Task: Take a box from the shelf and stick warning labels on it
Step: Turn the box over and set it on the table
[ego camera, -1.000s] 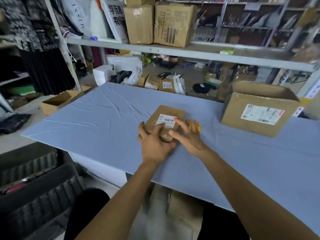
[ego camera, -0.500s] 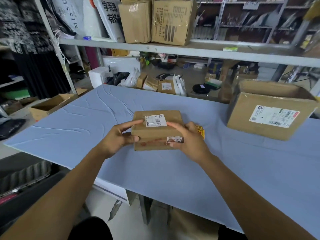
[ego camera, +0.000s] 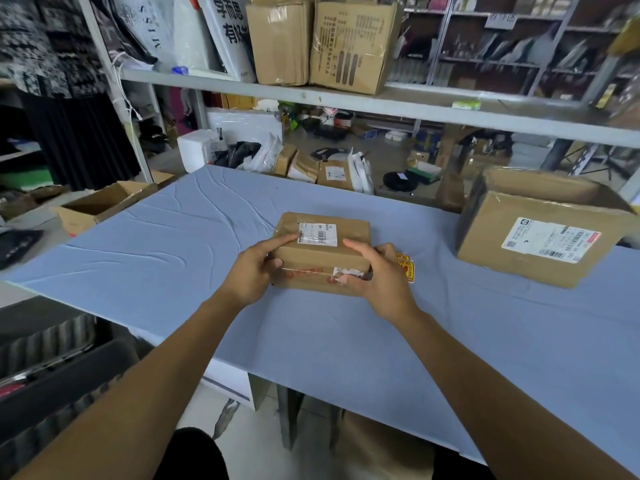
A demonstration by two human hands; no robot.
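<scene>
A small brown cardboard box rests on the blue table in front of me, with a white shipping label on top and torn tape with red marks on its near face. My left hand grips its left end, index finger laid on the top. My right hand holds its right end, thumb on the near face. Yellow and red warning labels lie on the table just right of the box, partly hidden behind my right hand.
A bigger cardboard box with a white label stands at the table's right. An open carton sits off the left edge. Behind, a grey shelf carries large cartons, and parcels lie on the floor beyond the table.
The box was turned from a skewed position to square with me. My left hand shifted from the near edge to the left end, and both hands now clasp the ends.
</scene>
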